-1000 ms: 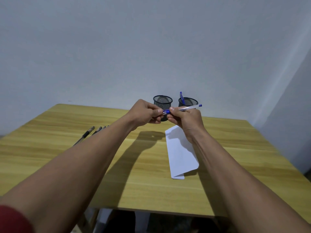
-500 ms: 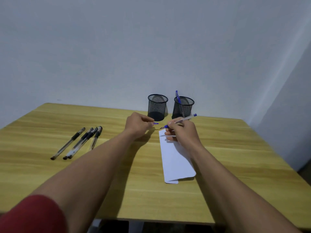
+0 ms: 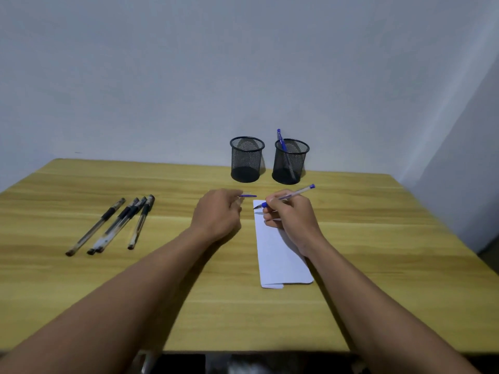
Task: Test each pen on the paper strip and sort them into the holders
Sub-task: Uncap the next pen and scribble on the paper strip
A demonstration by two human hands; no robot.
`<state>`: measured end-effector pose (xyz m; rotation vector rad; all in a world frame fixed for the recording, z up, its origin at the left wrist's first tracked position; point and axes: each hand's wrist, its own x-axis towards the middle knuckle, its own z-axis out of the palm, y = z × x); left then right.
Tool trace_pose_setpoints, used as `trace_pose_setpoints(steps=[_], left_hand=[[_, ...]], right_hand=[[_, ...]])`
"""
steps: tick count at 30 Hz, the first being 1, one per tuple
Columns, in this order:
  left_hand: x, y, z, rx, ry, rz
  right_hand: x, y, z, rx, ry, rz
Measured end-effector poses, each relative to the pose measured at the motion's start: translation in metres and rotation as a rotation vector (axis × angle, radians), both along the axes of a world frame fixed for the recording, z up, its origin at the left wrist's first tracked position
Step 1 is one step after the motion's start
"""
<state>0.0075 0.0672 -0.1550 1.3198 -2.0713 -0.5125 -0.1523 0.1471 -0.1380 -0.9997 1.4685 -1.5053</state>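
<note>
Four dark pens (image 3: 113, 225) lie side by side at the left of the wood-grain surface (image 3: 378, 238). Two round black mesh holders (image 3: 247, 160) stand by the wall (image 3: 243, 76); the right holder (image 3: 290, 163) has a blue pen (image 3: 280, 141) in it. Your right grip (image 3: 291, 217) pinches a clear pen (image 3: 297, 194), tip at the white paper strip's (image 3: 278, 252) far corner; your left grip (image 3: 217, 214) pinches a blue cap (image 3: 248, 195).

4 pens (image 3: 116, 225) left; paper strip (image 3: 280, 260) ctr-right; L holder (image 3: 246, 160), R holder (image 3: 290, 164) behind; lone pen (image 3: 280, 140) in R holder.
</note>
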Motion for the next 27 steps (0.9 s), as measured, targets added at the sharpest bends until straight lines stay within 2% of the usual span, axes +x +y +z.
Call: trace_pose_setpoints(steps=[4,7,11,14,23,27], left_hand=[[0.018,0.038,-0.005,-0.009,-0.262,-0.219],[0.019,0.045,-0.004,-0.006,-0.392,-0.245],[0.018,0.042,-0.007,-0.009,-0.467,-0.244],[0.018,0.040,-0.011,-0.033,-0.487,-0.235],[0.019,0.038,-0.015,-0.067,-0.476,-0.216],[0.018,0.039,-0.014,-0.049,-0.458,-0.213]], right_hand=[[0.001,-0.001,-0.004,0.008,0.091,-0.046],[0.000,-0.004,-0.008,0.054,0.164,-0.104],[-0.003,-0.007,-0.009,0.090,0.255,-0.137],[-0.009,-0.008,-0.007,0.093,0.349,-0.154],[-0.008,-0.010,-0.014,0.078,0.465,-0.077],[-0.008,-0.009,-0.015,0.058,0.518,-0.111]])
